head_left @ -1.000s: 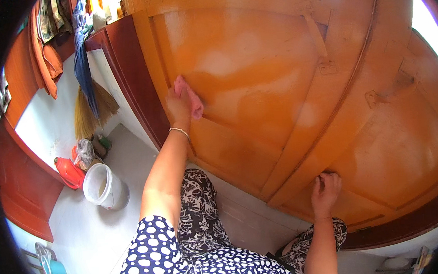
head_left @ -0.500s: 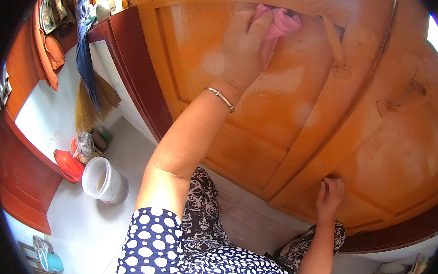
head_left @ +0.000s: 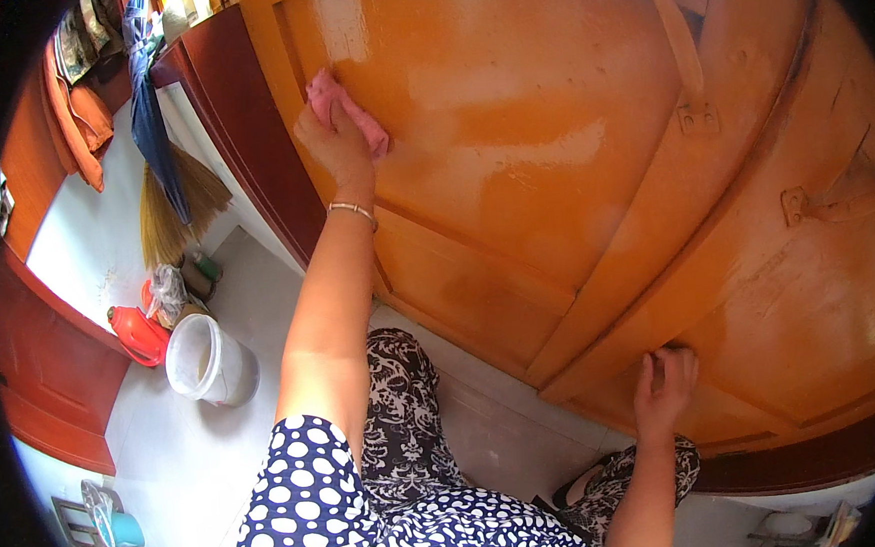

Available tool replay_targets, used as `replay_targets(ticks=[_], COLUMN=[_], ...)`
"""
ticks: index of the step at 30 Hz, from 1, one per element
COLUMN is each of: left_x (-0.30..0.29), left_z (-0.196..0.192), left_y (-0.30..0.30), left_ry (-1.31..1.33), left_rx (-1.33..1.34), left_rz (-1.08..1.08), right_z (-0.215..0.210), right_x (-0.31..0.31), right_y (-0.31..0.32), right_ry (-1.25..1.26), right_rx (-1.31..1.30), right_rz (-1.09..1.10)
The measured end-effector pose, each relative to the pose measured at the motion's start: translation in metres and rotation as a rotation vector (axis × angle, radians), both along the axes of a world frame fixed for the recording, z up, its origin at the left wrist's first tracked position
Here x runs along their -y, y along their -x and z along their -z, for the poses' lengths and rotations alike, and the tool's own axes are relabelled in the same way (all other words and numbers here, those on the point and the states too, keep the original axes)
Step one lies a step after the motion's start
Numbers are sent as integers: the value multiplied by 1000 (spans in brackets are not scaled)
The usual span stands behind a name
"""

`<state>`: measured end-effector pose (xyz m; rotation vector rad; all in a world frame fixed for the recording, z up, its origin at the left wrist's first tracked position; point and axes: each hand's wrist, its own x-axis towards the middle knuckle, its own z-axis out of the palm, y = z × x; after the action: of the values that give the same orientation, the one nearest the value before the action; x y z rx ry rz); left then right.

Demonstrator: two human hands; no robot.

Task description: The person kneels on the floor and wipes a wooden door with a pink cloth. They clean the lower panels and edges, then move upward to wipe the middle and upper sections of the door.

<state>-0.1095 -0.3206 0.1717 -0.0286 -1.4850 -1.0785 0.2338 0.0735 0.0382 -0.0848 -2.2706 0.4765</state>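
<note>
A large orange wooden door (head_left: 551, 166) with raised panels fills the view ahead. My left hand (head_left: 334, 144) presses a pink cloth (head_left: 348, 114) flat against the upper left of the door panel, near its left edge. A thin bracelet sits on that wrist. My right hand (head_left: 665, 390) rests with fingers spread on the lower rail of the door, gripping its edge, holding nothing else.
A dark red door frame (head_left: 239, 145) stands to the left of the door. On the floor at left are a white bucket (head_left: 208, 363), a red container (head_left: 136, 332) and a straw broom (head_left: 178, 204). Metal latches (head_left: 834, 199) sit on the right door leaf.
My left hand with the pink cloth swept up and right across the panel, then came back left to the panel's upper left edge. My right hand has stayed on the lower rail.
</note>
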Motion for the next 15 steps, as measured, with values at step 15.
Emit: replay_targets(ticks=[15], left_x=[-10], left_z=[119], left_y=[-23], left_ry=[11], left_rx=[333], left_rz=[-176], right_z=[-5], right_x=[4], right_y=[1], right_ry=[-56], right_rx=[45], right_rz=[31])
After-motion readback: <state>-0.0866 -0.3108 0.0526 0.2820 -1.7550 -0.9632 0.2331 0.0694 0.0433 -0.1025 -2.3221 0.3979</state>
